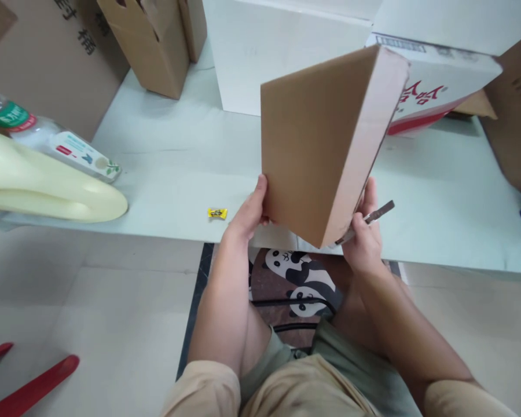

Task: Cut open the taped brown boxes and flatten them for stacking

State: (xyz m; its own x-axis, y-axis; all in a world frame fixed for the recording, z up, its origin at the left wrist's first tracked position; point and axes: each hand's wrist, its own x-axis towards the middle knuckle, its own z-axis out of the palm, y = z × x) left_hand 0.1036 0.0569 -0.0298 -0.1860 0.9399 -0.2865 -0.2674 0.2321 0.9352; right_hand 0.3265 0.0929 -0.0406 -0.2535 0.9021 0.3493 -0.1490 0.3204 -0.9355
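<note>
A brown cardboard box (316,139) is tilted up on one corner over the near edge of the pale table (178,174). My left hand (249,214) grips its lower left edge, thumb on the front face. My right hand (364,231) steadies the box's lower right side and also pinches a thin dark tool (375,215) with a narrow blade that sticks out to the right. The underside of the box is hidden.
A small yellow candy wrapper (217,213) lies left of my left hand. A cream plastic object (47,185) and a bottle (56,142) sit at the left. Brown boxes (151,40), a white box (286,52) and a red-printed carton (434,81) line the back. A panda-print stool (304,278) is below.
</note>
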